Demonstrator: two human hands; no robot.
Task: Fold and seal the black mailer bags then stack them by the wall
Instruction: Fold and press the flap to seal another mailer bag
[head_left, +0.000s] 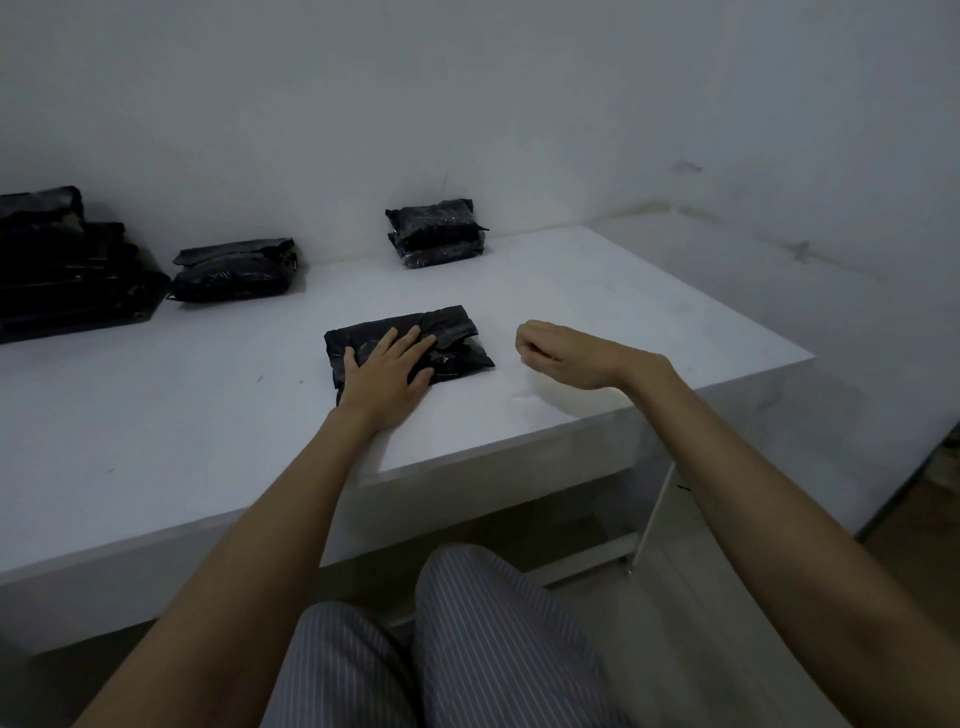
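A folded black mailer bag (451, 332) lies on the white table (623, 312) in front of me. My left hand (387, 371) presses flat on its near left part, fingers straight and spread. My right hand (558, 353) hovers just right of the bag with its fingers curled in, holding nothing that I can see. A small stack of two folded mailers (436, 234) stands against the wall at the back. Another pair of mailers (234, 270) lies at the back left.
A taller pile of black mailers (67, 265) fills the far left of the table. The table's right edge and corner (810, 356) are close to my right hand. My striped trousers (467, 639) show below the table front.
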